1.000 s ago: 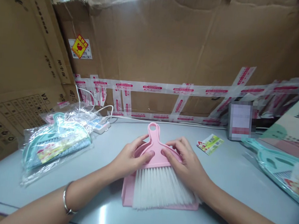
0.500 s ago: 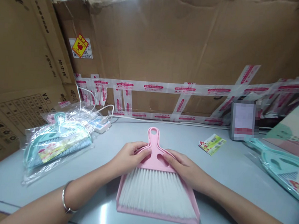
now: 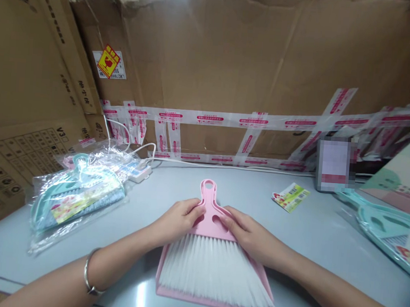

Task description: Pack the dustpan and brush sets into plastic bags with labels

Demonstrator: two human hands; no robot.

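Note:
A pink hand brush (image 3: 211, 229) with white bristles lies in a matching pink dustpan (image 3: 158, 286), their handles stacked and pointing away from me. My left hand (image 3: 181, 219) pinches the left shoulder of the pair, thumb on top by the oval hole, fingers tucked beneath. On the opposite shoulder my right hand (image 3: 250, 231) grips likewise, its thumb at the right-hand hole. The bristles spread across the pan, and their tips reach its front right corner. Both hands hide the pan's side edges near the handle.
Left stands a plastic-bagged mint brush and dustpan set (image 3: 79, 196) beside a white power strip (image 3: 140, 173). A printed card (image 3: 291, 197) lies right of centre. Further right are a phone-like device (image 3: 334, 165) and another mint set (image 3: 386, 222). Cardboard (image 3: 212, 56) walls the back.
Brush and dustpan have come slightly toward me, with both hands keeping hold. The bristles have shifted toward the pan's front right corner.

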